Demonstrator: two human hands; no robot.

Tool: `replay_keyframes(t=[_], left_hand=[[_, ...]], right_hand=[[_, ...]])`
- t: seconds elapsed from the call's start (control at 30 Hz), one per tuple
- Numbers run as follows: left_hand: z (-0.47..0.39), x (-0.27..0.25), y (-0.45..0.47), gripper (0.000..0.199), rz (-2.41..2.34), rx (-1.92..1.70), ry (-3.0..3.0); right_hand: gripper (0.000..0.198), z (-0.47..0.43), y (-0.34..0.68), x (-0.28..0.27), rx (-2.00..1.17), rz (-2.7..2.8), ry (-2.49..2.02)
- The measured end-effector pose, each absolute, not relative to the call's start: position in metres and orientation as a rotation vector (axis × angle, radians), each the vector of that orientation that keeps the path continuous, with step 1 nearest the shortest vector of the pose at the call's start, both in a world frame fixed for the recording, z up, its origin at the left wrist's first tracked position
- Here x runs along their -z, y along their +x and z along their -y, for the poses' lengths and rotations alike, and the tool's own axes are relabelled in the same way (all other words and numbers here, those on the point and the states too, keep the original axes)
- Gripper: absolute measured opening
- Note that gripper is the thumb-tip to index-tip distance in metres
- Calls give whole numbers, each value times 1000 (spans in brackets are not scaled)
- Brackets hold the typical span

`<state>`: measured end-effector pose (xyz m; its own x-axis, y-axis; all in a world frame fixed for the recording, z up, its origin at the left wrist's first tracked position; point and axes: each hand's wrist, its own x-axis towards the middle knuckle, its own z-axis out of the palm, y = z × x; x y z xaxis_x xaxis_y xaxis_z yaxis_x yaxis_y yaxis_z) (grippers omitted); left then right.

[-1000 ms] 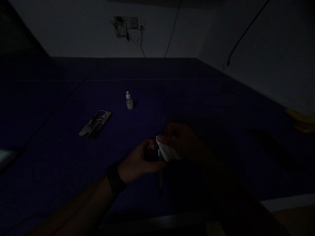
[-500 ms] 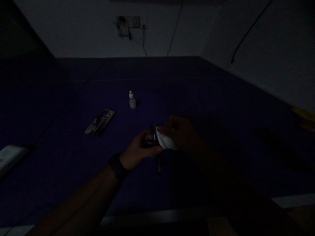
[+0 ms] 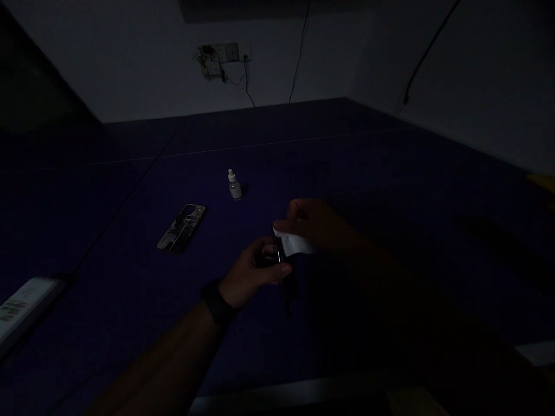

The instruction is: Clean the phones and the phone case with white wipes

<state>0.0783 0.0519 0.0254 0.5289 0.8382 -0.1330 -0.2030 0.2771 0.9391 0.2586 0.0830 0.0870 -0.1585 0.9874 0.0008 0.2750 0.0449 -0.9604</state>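
Observation:
My left hand (image 3: pixel 249 276), with a dark watch band at its wrist, is closed around a thin dark phone (image 3: pixel 280 254), seen nearly edge-on. Its thumb lies along the near part and the fingers curl behind. A white cloth or tissue (image 3: pixel 298 245) is pinched in my right hand (image 3: pixel 318 222) and lies against the phone's far upper end. Shadow hides most of the phone's face and lower end. Left of the hands, a patterned phone case (image 3: pixel 182 228) lies flat. A small dropper bottle (image 3: pixel 235 189) with a white top stands upright beyond them.
The room is very dark, and the table top (image 3: pixel 260 162) is blue-purple. A white box-like object (image 3: pixel 26 309) lies at the left edge. A dark flat shape (image 3: pixel 498 248) shows faintly at right. Wall sockets (image 3: pixel 223 53) with cables are at the back.
My right hand has shifted the cloth slightly up along the phone. The view has tilted a little, so the case and bottle appear lower. Both hands keep their hold.

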Motion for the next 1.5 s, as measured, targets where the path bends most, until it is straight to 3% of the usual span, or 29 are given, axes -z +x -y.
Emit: replay_keyframes(t=[0.3, 0.6, 0.87, 1.3, 1.5], left_hand=[[-47, -37, 71, 62, -571, -789, 764], [-47, -35, 74, 59, -530, -913, 562], [-43, -36, 80, 49, -628, -981, 534], [-39, -42, 82, 52, -622, -959, 481], [-36, -43, 83, 47, -543, -984, 394]], right_hand=[[42, -70, 268, -98, -1151, 1458, -1279], [42, -33, 281, -100, -1440, 1558, -1109], [36, -24, 248, -87, -1043, 1621, -1096], [31, -26, 253, -79, -803, 1819, -894], [15, -26, 255, -77, -325, 1987, -929]])
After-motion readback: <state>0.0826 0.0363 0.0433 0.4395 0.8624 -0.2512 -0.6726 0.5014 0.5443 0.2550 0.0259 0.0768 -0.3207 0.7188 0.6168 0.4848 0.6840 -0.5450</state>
